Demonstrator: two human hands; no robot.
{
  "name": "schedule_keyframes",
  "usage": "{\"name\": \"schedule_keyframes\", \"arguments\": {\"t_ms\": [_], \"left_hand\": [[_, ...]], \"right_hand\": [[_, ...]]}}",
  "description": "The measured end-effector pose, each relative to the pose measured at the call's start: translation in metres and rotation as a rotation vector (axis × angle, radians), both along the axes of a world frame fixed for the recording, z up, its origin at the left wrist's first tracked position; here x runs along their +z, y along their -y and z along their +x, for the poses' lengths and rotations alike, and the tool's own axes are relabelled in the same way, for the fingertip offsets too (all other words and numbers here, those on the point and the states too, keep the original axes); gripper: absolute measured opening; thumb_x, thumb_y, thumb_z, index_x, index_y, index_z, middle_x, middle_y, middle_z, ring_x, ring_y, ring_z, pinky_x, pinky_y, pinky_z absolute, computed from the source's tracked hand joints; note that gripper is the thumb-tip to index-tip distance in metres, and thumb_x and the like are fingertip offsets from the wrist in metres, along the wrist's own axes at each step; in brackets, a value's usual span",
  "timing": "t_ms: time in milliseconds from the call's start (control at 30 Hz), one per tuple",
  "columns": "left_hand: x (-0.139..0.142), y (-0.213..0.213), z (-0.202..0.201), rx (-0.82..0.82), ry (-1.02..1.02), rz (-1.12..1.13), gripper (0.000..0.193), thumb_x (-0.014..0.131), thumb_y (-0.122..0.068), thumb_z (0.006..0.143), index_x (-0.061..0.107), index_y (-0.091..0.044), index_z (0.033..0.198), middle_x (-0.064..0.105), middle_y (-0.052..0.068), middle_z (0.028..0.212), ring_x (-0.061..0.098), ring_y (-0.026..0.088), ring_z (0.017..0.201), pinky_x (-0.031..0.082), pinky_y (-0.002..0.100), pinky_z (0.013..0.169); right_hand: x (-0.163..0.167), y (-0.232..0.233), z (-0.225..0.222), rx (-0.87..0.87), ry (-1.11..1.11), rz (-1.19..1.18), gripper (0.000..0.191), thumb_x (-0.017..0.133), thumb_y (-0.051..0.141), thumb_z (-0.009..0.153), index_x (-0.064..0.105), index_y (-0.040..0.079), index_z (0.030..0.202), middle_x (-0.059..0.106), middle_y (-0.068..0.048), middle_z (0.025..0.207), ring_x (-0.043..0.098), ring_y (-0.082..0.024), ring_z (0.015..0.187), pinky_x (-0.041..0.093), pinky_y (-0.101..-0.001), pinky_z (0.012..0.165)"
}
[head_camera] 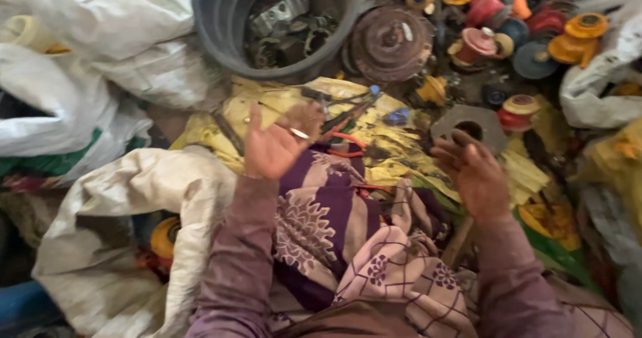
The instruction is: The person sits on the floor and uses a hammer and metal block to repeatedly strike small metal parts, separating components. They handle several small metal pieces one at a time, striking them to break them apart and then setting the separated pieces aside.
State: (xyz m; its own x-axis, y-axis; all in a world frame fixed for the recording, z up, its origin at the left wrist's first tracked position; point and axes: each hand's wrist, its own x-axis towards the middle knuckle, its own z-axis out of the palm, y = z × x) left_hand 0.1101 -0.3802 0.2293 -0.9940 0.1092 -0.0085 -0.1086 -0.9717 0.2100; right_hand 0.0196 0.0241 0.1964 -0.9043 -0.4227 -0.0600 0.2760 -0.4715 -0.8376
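Observation:
My left hand (273,141) is raised palm-up over the purple patterned cloth (321,211) on my lap, pinching a small thin metal piece (299,133) between thumb and fingers. My right hand (473,171) hovers with fingers curled, its fingertips touching the near edge of a grey hexagonal metal plate with a round hole (468,125). Red-handled pliers (341,141) and other hand tools lie on the yellow sheet (388,144) between my hands.
A dark plastic bucket (221,24) holding metal scrap stands at the top. A rusty round disc (391,42) lies beside it. Several orange, red and blue motor parts (535,30) pile at the top right. White sacks (100,57) fill the left side.

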Motion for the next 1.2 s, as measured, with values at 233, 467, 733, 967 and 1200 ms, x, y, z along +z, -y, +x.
{"name": "schedule_keyframes", "arguments": {"t_ms": [233, 467, 733, 967, 1200], "left_hand": [[0.032, -0.077, -0.002, -0.236, -0.138, -0.1, 0.089, 0.034, -0.069, 0.104, 0.041, 0.005, 0.154, 0.04, 0.028, 0.161, 0.038, 0.04, 0.151, 0.027, 0.053, 0.125], [0.036, -0.103, -0.003, -0.202, -0.175, -0.536, 0.066, 0.06, -0.014, 0.094, 0.035, 0.0, 0.153, 0.039, 0.022, 0.16, 0.037, 0.036, 0.151, 0.032, 0.047, 0.125], [0.042, -0.126, 0.008, -0.183, 0.095, -1.146, 0.034, 0.062, -0.012, 0.098, 0.064, 0.005, 0.127, 0.077, 0.019, 0.109, 0.074, 0.024, 0.092, 0.062, 0.034, 0.078], [0.113, -0.176, 0.033, 0.136, -0.216, -1.373, 0.018, 0.068, 0.0, 0.093, 0.073, 0.008, 0.108, 0.078, 0.017, 0.09, 0.074, 0.018, 0.069, 0.059, 0.027, 0.061], [0.204, -0.265, 0.096, 0.468, -0.697, -1.18, 0.018, 0.066, 0.005, 0.092, 0.07, 0.002, 0.109, 0.072, 0.016, 0.119, 0.074, 0.021, 0.108, 0.061, 0.03, 0.095]], "right_hand": [[0.002, -0.002, 0.005, -0.008, 0.006, -0.023, 0.048, 0.053, 0.025, 0.107, 0.049, -0.004, 0.146, 0.064, -0.025, 0.132, 0.064, -0.036, 0.121, 0.051, -0.0487, 0.106], [0.001, -0.007, 0.003, 0.003, 0.013, -0.005, 0.047, 0.053, 0.025, 0.107, 0.05, -0.004, 0.143, 0.066, -0.024, 0.127, 0.067, -0.033, 0.115, 0.054, -0.0457, 0.101], [0.028, -0.014, 0.016, -0.088, 0.077, 0.069, 0.04, 0.059, 0.024, 0.102, 0.058, 0.0, 0.134, 0.072, -0.017, 0.12, 0.07, -0.023, 0.104, 0.056, -0.0369, 0.091], [0.097, -0.077, 0.078, -0.257, -0.396, 0.535, 0.036, 0.068, 0.023, 0.099, 0.067, 0.0, 0.127, 0.075, -0.007, 0.109, 0.068, -0.012, 0.099, 0.056, -0.0307, 0.086], [0.036, -0.098, 0.088, -0.154, -0.301, 1.314, 0.042, 0.076, 0.038, 0.09, 0.073, 0.004, 0.116, 0.077, -0.016, 0.102, 0.075, -0.025, 0.089, 0.059, -0.0363, 0.08]]}}
